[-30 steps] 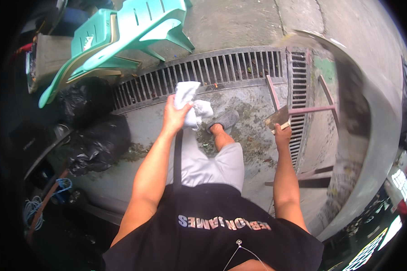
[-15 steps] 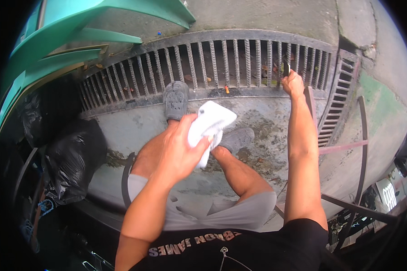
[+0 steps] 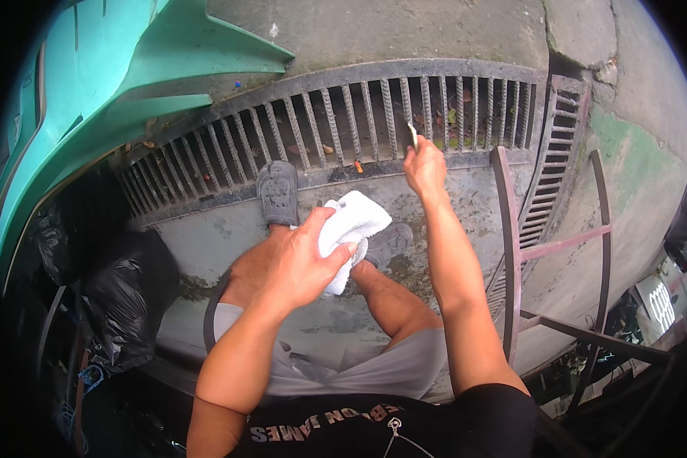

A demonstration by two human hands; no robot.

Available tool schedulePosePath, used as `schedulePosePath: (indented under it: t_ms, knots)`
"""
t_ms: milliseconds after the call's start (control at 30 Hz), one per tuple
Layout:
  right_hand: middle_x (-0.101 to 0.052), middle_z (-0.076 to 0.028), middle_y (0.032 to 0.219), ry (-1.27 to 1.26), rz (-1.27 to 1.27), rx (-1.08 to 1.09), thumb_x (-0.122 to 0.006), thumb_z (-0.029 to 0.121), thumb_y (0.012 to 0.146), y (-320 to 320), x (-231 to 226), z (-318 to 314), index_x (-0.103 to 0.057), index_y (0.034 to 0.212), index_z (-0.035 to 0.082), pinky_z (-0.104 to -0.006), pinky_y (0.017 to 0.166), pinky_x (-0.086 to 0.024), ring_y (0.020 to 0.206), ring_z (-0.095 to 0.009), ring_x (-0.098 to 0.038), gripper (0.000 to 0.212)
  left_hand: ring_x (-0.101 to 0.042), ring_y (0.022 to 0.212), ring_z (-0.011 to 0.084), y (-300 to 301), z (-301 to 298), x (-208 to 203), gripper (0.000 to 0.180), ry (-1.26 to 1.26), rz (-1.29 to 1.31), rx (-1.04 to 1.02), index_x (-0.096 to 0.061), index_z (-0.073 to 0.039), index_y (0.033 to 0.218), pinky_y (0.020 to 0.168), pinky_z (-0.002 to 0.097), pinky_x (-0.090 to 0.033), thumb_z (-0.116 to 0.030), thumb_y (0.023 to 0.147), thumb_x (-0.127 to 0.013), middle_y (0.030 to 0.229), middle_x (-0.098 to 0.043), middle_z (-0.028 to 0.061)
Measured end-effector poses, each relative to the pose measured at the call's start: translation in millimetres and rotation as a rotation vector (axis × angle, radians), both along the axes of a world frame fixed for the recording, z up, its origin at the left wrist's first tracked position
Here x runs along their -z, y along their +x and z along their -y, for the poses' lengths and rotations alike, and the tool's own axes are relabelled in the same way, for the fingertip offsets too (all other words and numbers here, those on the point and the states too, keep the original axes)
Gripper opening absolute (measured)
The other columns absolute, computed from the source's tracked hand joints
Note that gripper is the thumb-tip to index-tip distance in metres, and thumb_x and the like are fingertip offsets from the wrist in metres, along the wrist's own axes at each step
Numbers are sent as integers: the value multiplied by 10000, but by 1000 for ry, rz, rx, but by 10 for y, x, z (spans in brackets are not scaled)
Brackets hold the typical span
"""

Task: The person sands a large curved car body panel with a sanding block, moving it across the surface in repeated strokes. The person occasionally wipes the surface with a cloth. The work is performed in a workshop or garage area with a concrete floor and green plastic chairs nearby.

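Observation:
My left hand (image 3: 301, 263) is closed on a folded white cloth (image 3: 356, 217), thumb pressed on its near side. A greyish bit shows beside the thumb; what it is I cannot make out. Stretched out ahead and to the right, my right hand (image 3: 426, 172) is closed round a thin, pale object (image 3: 413, 136) with a dark edge, which sticks up past the fingers. Its kind is not clear. That hand is above the near edge of a metal drain grate (image 3: 305, 130) with ribbed bars. Below the cloth, a grey clog (image 3: 389, 243) on my right foot is partly hidden.
Another grey clog (image 3: 278, 191) stands against the grate's near edge. Black garbage bags (image 3: 126, 294) sit at left, below a turquoise panel (image 3: 156, 53). A brownish metal frame (image 3: 561, 246) rises at right beside a second grate (image 3: 548, 168). An orange scrap (image 3: 359, 166) lies on the grate's edge.
My right hand has moved left and nearer to me with the thin object, toward the cloth. My left hand still grips the cloth, and the view has shifted slightly.

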State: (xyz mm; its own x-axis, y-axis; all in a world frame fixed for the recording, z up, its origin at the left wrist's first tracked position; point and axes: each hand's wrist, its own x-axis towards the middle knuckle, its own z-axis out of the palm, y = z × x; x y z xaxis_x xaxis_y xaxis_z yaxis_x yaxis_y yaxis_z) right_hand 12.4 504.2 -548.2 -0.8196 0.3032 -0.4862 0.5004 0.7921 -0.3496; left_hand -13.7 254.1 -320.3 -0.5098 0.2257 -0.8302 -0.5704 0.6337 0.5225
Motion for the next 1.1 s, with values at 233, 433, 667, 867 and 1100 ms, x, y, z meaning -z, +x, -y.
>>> schedulePosePath:
  t_ms: [233,433,667,867,1100]
  knots:
    - [-758,-80,942,-372,25,582,-797,243,926,408,1249,-1279,-729,1143,-3,-359,655,-612,800,-168,-721,334,-730,1036,404,-58,18,45,568,16,-16,82,-588,14,1340,894,452,-559,-263,890,-798,1090,-743,260]
    - [-783,-128,968,30,-51,884,-801,235,903,1569,842,-1909,-753,1107,-6,-396,795,-578,838,-259,-744,320,-727,1040,414,36,142,29,582,-13,-17,57,-587,21,1343,891,453,-558,-267,884,-799,1084,-736,276]
    - [-771,-67,950,-674,163,900,-840,309,893,845,644,-907,-754,1075,54,-382,713,-597,825,-198,-731,325,-718,1040,441,47,125,21,573,6,-83,131,-592,10,1342,907,480,-549,-277,886,-785,1104,-734,276]
    - [-771,-234,991,198,132,817,-820,326,836,1879,260,-823,-757,1055,-8,-492,850,-563,966,-397,-749,405,-705,1071,451,134,241,16,631,-22,-149,66,-587,10,1339,914,480,-551,-296,841,-824,1121,-727,282]
    - [-750,-232,975,343,58,625,-750,346,868,2469,-2612,-1081,-721,1017,-14,-512,842,-535,936,-430,-717,391,-668,1185,445,575,314,-701,715,11,-342,-188,-572,13,1370,988,474,-534,-233,768,-868,1216,-704,285]
